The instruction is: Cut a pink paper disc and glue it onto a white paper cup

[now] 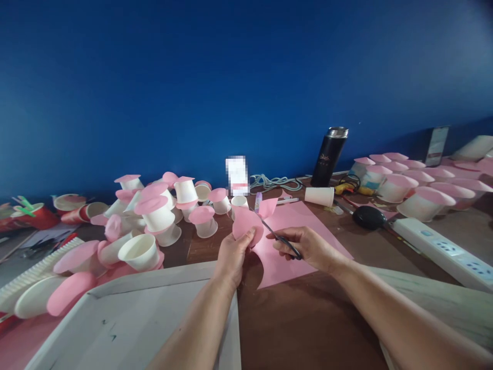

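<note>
Between thumb and fingers, my left hand (238, 253) pinches a rounded piece of pink paper (246, 224). My right hand (302, 244) is wrapped round the handles of dark scissors (287, 243), whose blades point to the upper left and meet the paper's right edge. A strip of the paper curls up just beyond the blades. Under my right hand lies a larger pink sheet (304, 226) with a curved cut along its left side. Behind the paper stand a white paper cup (238, 202) and a purple glue stick (258, 201).
Paper cups with pink paper tops (154, 208) crowd the left; more capped cups (427, 198) stand at right. A black thermos (330, 156), a tipped cup (319, 196), a glue gun (348, 186), a power strip (447, 252), a phone (237, 176) and a white board (146, 318) are around.
</note>
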### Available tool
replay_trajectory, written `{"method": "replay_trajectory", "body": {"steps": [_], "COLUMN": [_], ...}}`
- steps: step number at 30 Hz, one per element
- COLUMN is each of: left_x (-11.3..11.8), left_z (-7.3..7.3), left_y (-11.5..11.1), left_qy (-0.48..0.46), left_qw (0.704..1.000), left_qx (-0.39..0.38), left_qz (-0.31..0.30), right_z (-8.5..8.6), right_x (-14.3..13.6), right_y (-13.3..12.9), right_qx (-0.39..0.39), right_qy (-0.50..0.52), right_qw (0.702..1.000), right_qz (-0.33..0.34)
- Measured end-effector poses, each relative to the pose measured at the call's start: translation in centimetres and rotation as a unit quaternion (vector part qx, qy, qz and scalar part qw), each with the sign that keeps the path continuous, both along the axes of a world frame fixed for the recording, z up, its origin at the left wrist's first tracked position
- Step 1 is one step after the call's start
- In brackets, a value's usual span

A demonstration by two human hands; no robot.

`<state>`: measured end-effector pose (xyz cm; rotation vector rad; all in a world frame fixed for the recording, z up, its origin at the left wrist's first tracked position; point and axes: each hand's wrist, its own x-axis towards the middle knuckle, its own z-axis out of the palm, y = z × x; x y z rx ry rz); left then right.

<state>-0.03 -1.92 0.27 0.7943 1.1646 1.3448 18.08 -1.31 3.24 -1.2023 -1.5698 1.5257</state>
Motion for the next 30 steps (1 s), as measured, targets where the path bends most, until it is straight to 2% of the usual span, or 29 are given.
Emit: {"method": "replay_trajectory", "body": {"steps": [6,17,24,30], "left_x": [-0.1,-0.1,0.0,-0.1], "left_z": [-0.3,-0.5,-0.3,-0.4], "left_y": [0.1,0.2,0.1,-0.1], "left_qy": [0.006,-0.013,-0.026,0.006], "left_qw": [1.000,1.000,0.999,1.000], "left_qx": [0.005,0.007,0.006,0.015], "left_qz": [-0.003,-0.013,-0.018,-0.016], "right_z": [0.2,-0.6,0.0,-1.4], "right_x": [0.3,0.7,0.4,0.4], "right_y": [0.0,0.2,0.0,0.4], "right_qx": [0.008,0.016,0.018,0.026], "right_qy": [0.018,0.043,0.035,0.010], "right_qw": [1.000,0.997,0.999,0.999], "right_qz": [0.009,0.057,0.037,0.023]}}
